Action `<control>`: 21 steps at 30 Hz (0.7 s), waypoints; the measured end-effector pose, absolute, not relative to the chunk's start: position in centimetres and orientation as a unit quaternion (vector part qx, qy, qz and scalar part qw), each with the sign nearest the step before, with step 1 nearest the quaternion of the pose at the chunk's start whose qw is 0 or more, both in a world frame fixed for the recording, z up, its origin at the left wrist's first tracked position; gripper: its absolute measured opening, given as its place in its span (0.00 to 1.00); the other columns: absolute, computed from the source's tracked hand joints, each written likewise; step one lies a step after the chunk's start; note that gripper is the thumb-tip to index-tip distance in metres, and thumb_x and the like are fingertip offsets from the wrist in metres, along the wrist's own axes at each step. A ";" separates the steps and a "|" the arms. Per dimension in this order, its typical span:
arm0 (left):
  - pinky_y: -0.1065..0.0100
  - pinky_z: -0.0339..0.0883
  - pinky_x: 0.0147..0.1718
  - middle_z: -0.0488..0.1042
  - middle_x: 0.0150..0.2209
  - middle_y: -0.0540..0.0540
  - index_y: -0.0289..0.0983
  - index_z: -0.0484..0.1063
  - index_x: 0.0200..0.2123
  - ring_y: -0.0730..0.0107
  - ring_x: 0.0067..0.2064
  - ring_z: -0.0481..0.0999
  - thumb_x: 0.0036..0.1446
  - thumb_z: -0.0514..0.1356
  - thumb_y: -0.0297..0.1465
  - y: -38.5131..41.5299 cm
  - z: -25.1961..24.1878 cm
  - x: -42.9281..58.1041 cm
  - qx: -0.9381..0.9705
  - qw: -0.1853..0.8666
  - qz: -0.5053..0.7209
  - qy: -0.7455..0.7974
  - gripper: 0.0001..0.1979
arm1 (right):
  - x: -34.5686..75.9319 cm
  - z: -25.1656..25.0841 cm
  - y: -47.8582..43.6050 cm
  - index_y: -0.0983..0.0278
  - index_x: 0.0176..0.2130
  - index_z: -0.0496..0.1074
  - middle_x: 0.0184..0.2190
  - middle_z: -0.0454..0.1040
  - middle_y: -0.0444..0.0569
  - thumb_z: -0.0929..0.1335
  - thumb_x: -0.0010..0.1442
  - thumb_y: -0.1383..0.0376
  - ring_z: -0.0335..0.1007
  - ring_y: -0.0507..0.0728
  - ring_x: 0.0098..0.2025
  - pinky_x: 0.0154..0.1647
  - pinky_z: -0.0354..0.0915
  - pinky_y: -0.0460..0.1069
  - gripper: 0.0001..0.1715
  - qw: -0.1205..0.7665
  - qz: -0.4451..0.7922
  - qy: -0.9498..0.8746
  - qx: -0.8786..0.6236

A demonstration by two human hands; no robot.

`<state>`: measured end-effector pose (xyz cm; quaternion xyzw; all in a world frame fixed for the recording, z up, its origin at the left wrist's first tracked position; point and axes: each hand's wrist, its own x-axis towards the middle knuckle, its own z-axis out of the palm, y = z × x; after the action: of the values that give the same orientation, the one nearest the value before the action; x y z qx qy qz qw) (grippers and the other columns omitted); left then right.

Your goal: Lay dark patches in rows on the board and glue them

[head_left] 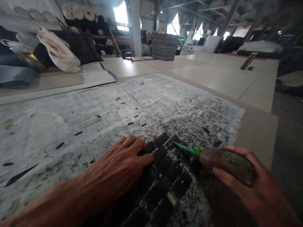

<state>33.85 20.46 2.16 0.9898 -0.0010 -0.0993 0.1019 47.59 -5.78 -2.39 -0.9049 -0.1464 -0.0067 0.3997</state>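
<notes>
Rows of small dark rectangular pieces (164, 164) lie on the white, scrap-strewn board (94, 101) in front of me. My left hand (126, 159) rests at their left side, fingers curled, with the thumb by the upper pieces; what is under its fingers is hidden. A tool with a thick brown handle (224, 162) and a thin green shaft is held in my right hand (258, 183), fingers wrapped round the handle. The shaft points left, its tip over the top right pieces. A small pale piece (171, 199) lies among the lower dark ones.
Dark shavings and slivers are scattered over the board. Behind stand a stack of grey sheets (165, 46) and a white plastic bag (58, 52) on the left. Dark red bars (248, 61) lie at the back right. The table's right edge (276, 94) drops to the floor.
</notes>
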 end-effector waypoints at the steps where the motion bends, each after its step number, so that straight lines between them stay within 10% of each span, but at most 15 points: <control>1: 0.57 0.59 0.45 0.68 0.42 0.47 0.46 0.73 0.41 0.60 0.44 0.64 0.59 0.48 0.22 20.4 2.2 33.9 0.990 0.102 -0.102 0.002 0.18 | 47.7 -2.4 -5.8 0.56 0.41 0.69 0.36 0.79 0.45 0.72 0.40 0.45 0.77 0.60 0.36 0.33 0.72 0.49 0.30 0.397 -0.009 -0.146 -0.906; 21: 0.55 0.58 0.46 0.68 0.44 0.46 0.45 0.72 0.42 0.59 0.45 0.64 0.57 0.48 0.21 20.4 2.3 34.0 0.987 0.123 -0.101 -0.001 0.18 | 47.8 -1.9 -5.2 0.58 0.42 0.68 0.38 0.77 0.47 0.72 0.39 0.47 0.74 0.61 0.37 0.36 0.70 0.51 0.33 0.434 -0.006 -0.087 -0.897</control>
<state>34.01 20.43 2.34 0.9873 -0.0007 -0.1005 0.1228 47.79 -5.24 -1.92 -0.8968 -0.0867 -0.0057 0.4338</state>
